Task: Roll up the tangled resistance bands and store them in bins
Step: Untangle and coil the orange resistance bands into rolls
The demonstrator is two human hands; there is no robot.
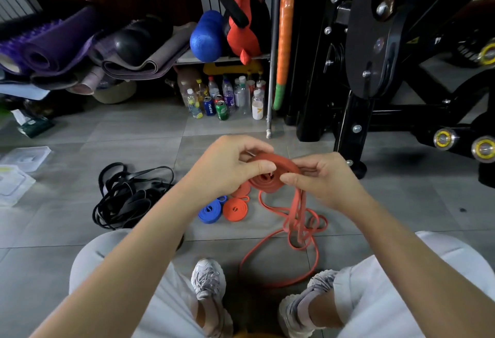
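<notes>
An orange-red resistance band [270, 174] is partly wound into a flat coil held above the floor. My left hand [230, 166] grips the coil from the left, thumb across its top. My right hand [321, 176] pinches the coil's right edge, where the loose band feeds in. The unrolled tail [297, 230] hangs down and lies looped on the tiles between my feet. On the floor below the coil lie a rolled blue band [211, 210] and a rolled orange band [235, 210]. A tangled heap of black bands [128, 195] sits to the left.
Clear plastic bins [18, 168] lie at the far left on the grey tile floor. Bottles and cans [222, 99] stand under a shelf with yoga mats [53, 48]. A black gym machine [375, 69] fills the right. My shoes [209, 284] are near the band's tail.
</notes>
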